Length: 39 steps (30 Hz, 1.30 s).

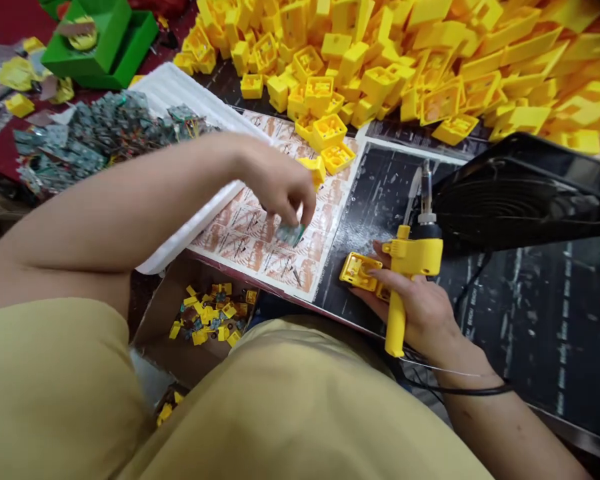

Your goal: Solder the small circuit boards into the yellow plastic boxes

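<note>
My left hand [280, 183] hovers over the printed sheet [250, 240] on the table, its fingers pinched on a small green circuit board [290, 234]. My right hand [420, 310] rests near the table's front edge. It grips a yellow soldering gun [405, 280] with its tip pointing away from me, and its fingers also hold a small yellow plastic housing [359, 270] against the black mat.
A large heap of yellow housings [405, 60] fills the back of the table. A pile of green circuit boards [95, 133] lies at left on a white tray [180, 93]. Green bins [105, 47] stand far left. A black fan [520, 193] sits right. A cardboard box [210, 320] of assembled parts is below the edge.
</note>
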Motion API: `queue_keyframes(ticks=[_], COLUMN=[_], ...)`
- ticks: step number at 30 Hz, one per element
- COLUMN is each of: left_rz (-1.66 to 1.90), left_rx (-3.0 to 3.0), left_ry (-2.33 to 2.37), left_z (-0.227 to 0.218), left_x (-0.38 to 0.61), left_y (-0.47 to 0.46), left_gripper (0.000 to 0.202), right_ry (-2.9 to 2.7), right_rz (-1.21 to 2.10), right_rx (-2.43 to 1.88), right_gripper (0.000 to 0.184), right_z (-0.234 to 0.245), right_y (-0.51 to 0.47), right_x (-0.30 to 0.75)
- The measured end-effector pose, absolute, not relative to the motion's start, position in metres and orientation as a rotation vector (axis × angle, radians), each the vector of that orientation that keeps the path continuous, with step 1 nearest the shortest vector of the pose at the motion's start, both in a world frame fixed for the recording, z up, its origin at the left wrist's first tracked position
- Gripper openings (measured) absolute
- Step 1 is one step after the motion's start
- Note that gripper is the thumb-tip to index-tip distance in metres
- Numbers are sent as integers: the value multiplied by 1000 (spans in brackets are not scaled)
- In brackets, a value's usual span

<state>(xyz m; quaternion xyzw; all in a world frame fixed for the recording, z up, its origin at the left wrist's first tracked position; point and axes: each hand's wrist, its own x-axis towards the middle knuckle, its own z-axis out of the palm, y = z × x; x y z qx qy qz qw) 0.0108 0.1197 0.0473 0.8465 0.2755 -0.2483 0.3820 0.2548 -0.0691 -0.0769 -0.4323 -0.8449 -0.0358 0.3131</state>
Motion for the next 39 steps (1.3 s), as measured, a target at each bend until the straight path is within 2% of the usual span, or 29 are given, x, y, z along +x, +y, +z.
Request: queue_keyframes(ticks=[1, 3, 9, 12, 17, 24, 29, 31, 37, 38, 39], left_rz=[-741, -707, -49, 35, 162, 381, 431, 418, 348, 344, 344], left_rx=[2279, 2453, 2502, 2556, 2729, 2516, 2408, 2386, 2263, 2226, 2186], left_ry=[673, 647, 942, 1152, 1283, 1228, 1136, 1157, 1172, 1174, 1182], left_z=[41, 30, 18, 9, -21, -45, -41, -38, -31, -30, -30], left_x=[22, 33, -5, -17, 1, 8, 3, 3, 8, 9, 10], left_y=[107, 85, 67, 55, 18, 3, 2, 2, 4, 4, 5], left_gripper=[14, 21, 36, 31, 33, 16, 14, 13, 15, 15, 15], right_ry=[-2240, -2268, -2256, -2240, -2217, -2230, -2120, -2049, -2075, -2095, -2106], right_rz=[-76, -34, 48, 56, 48, 43, -56, -88, -79, -53, -12], right_rx=[-1136, -1123, -1075, -1065, -1075, -1091, -1080, -1115, -1129, -1115, -1131], right_gripper=[31, 30, 43, 44, 43, 38, 45, 40, 7, 5, 14], right_z=[-76, -75, -71, -70, -72, -68, -52, -41, -7, -4, -2], right_y=[-70, -72, -71, -70, -72, -71, -76, -83, -103, -107, -113], right_x=[254, 254, 253, 253, 253, 248, 250, 253, 264, 268, 273])
